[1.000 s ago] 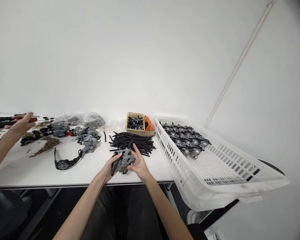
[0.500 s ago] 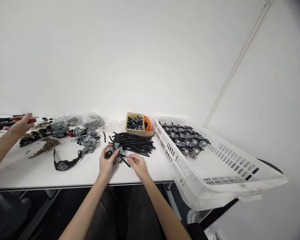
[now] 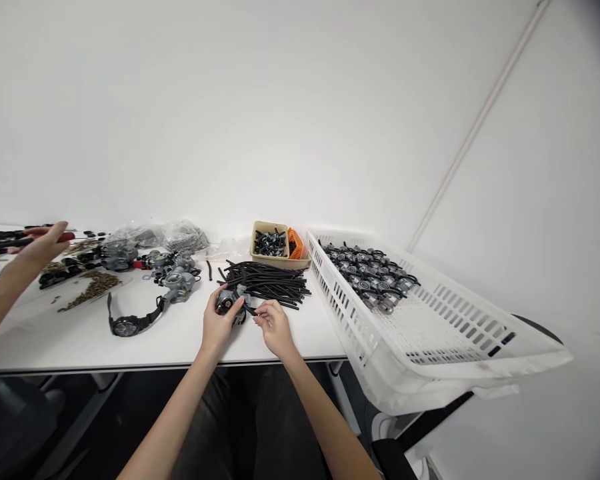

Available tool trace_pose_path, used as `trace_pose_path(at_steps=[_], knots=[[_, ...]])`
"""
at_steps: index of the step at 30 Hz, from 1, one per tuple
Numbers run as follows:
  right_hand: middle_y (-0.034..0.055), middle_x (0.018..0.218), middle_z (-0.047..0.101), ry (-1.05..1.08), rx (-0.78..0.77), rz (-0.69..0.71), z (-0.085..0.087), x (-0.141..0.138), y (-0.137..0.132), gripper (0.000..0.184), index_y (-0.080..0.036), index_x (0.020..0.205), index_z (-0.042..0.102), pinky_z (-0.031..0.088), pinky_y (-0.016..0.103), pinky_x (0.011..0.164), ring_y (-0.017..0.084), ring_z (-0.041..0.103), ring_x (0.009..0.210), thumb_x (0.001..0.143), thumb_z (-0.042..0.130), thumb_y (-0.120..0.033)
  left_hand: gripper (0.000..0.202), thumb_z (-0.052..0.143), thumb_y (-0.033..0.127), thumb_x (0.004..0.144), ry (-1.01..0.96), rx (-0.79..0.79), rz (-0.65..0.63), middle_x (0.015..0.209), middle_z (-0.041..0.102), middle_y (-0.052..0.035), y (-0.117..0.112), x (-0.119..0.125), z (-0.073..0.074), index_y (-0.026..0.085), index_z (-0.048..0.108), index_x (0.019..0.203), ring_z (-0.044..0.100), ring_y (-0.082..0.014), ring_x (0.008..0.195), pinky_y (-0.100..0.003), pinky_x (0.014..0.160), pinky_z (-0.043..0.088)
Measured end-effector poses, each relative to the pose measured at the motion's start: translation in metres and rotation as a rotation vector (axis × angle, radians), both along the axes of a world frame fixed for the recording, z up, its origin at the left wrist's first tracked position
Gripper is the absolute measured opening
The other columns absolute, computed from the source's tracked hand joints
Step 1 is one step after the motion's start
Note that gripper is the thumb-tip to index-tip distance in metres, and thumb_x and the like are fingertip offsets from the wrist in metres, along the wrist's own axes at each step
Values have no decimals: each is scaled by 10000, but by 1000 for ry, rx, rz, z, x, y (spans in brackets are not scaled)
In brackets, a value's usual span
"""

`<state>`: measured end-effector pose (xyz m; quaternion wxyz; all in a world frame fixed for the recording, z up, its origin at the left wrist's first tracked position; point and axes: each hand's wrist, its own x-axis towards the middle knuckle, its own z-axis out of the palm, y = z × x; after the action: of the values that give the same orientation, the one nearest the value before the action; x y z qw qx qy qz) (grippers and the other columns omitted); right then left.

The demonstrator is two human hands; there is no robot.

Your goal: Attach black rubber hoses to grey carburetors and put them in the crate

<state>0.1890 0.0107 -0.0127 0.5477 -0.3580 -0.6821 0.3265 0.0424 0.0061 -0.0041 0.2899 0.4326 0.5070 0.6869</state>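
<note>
My left hand is closed around a small grey carburetor, held just above the white table near its front edge. Close to its right, my right hand pinches a short black rubber hose that sticks out of the carburetor. Right behind both hands lies a pile of black hoses.
A white slotted crate holding several finished carburetors juts off the table's right end. A beige box of black parts stands behind the hoses. Loose carburetors and a black wristwatch lie left. Another person's hand reaches in far left.
My left hand turned the carburetor and carried it slightly back toward the hose pile. My right hand left the carburetor body and closed on the black hose.
</note>
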Motion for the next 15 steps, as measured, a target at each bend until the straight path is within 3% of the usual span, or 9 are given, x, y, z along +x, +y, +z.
trace_pose_path(at_steps=[4, 10, 15], knots=[[34, 898, 557, 64, -44, 68, -3, -2, 0, 54, -205, 784, 618, 524, 287, 684, 144, 593, 735, 751, 595, -169, 566, 740, 437, 655, -29, 2, -34, 1088, 617, -75, -1, 0, 0, 229, 577, 1156, 566, -231, 1002, -348, 896, 413], [3, 709, 643, 149, -251, 196, -6, -6, 0, 112, -210, 790, 556, 540, 344, 704, 196, 676, 724, 757, 629, -289, 535, 775, 401, 618, -131, 3, -66, 1040, 635, -63, -4, 2, 6, 211, 622, 1095, 572, -227, 977, -324, 873, 416], [12, 733, 642, 7, -137, 78, -1, -4, -2, 26, -209, 740, 588, 493, 314, 669, 187, 636, 711, 742, 610, -195, 523, 763, 414, 632, -144, -26, -111, 971, 641, -47, -5, 2, 7, 206, 627, 1092, 578, -201, 906, -294, 812, 429]])
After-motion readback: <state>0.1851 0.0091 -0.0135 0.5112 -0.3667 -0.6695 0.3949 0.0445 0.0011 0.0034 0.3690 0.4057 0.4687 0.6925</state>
